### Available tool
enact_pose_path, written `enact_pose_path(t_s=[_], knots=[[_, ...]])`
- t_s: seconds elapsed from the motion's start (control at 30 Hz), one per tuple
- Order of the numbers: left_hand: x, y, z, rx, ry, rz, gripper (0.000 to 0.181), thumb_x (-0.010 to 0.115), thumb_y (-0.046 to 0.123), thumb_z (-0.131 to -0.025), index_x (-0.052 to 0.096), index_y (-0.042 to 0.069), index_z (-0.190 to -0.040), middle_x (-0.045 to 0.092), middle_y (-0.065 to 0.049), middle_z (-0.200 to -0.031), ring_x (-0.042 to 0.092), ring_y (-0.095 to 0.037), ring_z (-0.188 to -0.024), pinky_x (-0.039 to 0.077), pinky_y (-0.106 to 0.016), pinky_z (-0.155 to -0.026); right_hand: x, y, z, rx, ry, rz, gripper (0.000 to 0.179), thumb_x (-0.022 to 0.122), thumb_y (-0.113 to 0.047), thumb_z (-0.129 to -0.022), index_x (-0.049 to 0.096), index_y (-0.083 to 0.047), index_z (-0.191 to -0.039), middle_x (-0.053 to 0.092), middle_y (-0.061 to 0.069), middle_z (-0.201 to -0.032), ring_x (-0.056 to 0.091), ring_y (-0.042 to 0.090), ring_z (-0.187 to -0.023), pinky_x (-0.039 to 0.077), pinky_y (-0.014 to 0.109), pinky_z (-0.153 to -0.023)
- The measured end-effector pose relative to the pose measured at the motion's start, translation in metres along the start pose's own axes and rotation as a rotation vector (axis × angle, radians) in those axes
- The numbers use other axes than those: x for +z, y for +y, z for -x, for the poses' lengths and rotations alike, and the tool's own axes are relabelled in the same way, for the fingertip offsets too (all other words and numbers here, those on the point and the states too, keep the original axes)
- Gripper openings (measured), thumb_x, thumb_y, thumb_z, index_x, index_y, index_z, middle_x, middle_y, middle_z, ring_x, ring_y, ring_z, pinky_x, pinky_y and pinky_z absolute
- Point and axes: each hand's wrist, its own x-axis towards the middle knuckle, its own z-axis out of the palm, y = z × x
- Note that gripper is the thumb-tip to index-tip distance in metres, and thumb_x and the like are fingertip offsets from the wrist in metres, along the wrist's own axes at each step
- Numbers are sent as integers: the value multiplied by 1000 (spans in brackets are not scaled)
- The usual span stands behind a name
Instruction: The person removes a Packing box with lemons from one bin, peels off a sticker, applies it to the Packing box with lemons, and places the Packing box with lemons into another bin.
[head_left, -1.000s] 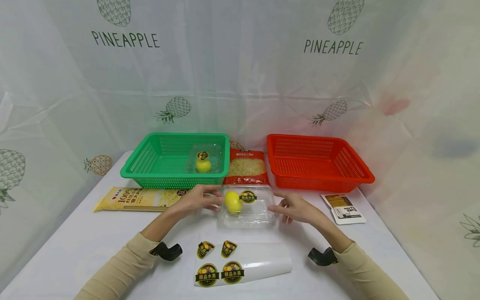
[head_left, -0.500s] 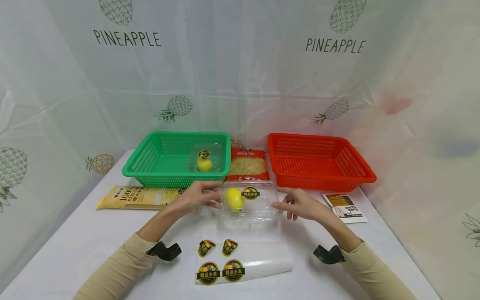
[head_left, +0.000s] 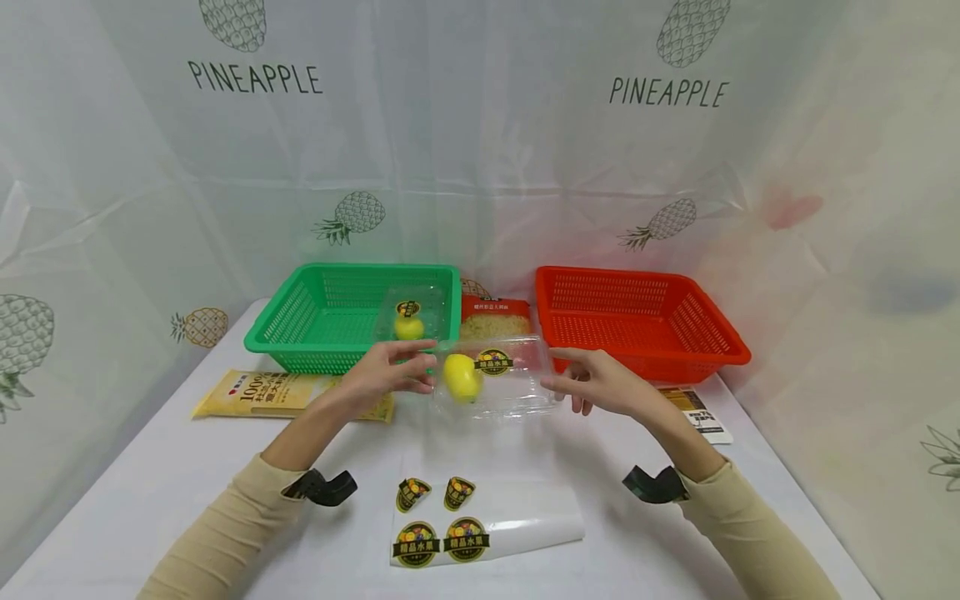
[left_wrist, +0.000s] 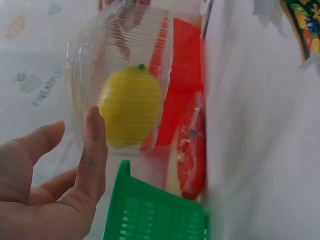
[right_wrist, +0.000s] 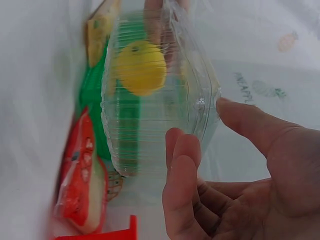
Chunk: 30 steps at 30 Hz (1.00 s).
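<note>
Between my two hands hangs a clear plastic fruit box (head_left: pixel 517 387), raised over the table and tilted slightly. A yellow lemon (head_left: pixel 462 377) lies at its left end, and a round black-and-gold sticker (head_left: pixel 493 362) is on the lid. At the box's left end my left hand (head_left: pixel 390 369) holds the rim, thumb on the lid side and fingers against the wall. My right hand (head_left: pixel 600 382) pinches the opposite rim, with its thumb (right_wrist: pixel 250 120) at the lid edge and fingertips (right_wrist: pixel 181 150) on the ribbed side.
Behind stand a green basket (head_left: pixel 315 360), containing another clear box (head_left: pixel 427 304) with a yellow fruit, and a red basket (head_left: pixel 645 364). A red pasta bag (head_left: pixel 495 308) lies between them. A yellow pasta packet (head_left: pixel 255 395), a small pouch (head_left: pixel 701 417) and a sticker sheet (head_left: pixel 532 517) lie on the table.
Both hands have lifted the fruit box off the table and moved it up and away, toward the baskets. It now overlaps the red pasta bag in the head view.
</note>
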Motion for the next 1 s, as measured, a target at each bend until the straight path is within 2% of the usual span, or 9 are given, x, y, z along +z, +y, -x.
enact_pose_path(t_s=[0.17, 0.3, 0.4, 0.53, 0.63, 0.73, 0.87, 1.0], knots=[[-14, 10, 2, 13, 30, 40, 60, 68, 33, -93, 47, 12, -145, 52, -17, -138, 70, -18, -90, 57, -38, -92, -6, -14, -16, -16, 4, -9, 69, 68, -34, -92, 41, -3, -148, 64, 12, -73, 64, 25, -59, 58, 33, -59], [-29, 18, 4, 23, 58, 64, 61, 63, 31, -96, 41, 9, -149, 49, -16, -140, 69, -14, -86, 58, -36, -90, -8, -26, -31, -26, 16, -7, 67, 68, -37, -92, 44, -6, -147, 60, 8, -67, 61, 23, -58, 56, 31, -59], [-41, 21, 5, 17, 85, 83, 60, 61, 31, -98, 40, 8, -149, 52, -11, -131, 68, -12, -84, 59, -32, -87, -7, -35, -44, -45, 22, -7, 64, 68, -37, -92, 47, -8, -145, 60, 8, -67, 60, 27, -60, 52, 29, -56], [-57, 22, 7, 9, 117, 117, 61, 59, 32, -98, 38, 6, -150, 53, -7, -119, 67, -11, -81, 59, -29, -84, -4, -45, -62, -63, 14, -38, 58, 66, -37, -93, 51, -10, -143, 62, 12, -73, 61, 31, -63, 53, 30, -54], [-70, 21, 10, 1, 142, 145, 63, 59, 32, -98, 37, 7, -151, 51, -6, -118, 67, -11, -80, 59, -28, -82, 0, -51, -77, -70, 13, -46, 56, 65, -39, -93, 53, -13, -142, 64, 12, -79, 61, 28, -64, 58, 40, -62], [-82, 22, 13, -10, 165, 169, 66, 60, 34, -97, 35, 7, -151, 53, -6, -113, 67, -11, -77, 60, -28, -80, 5, -57, -92, -68, 7, -58, 55, 65, -41, -93, 54, -15, -140, 66, 11, -86, 62, 27, -66, 59, 42, -68], [-97, 25, 17, -14, 196, 215, 67, 62, 35, -96, 36, 2, -149, 57, -1, -98, 67, -12, -72, 61, -28, -74, 13, -67, -112, -70, -8, -100, 53, 64, -41, -94, 55, -13, -139, 68, 11, -95, 63, 25, -70, 59, 36, -67], [-111, 26, 22, -28, 222, 244, 67, 61, 36, -96, 35, 1, -147, 58, 2, -85, 66, -12, -67, 60, -28, -67, 21, -74, -131, -86, -22, -161, 53, 64, -39, -95, 55, -11, -138, 68, 12, -107, 63, 28, -75, 60, 37, -70]])
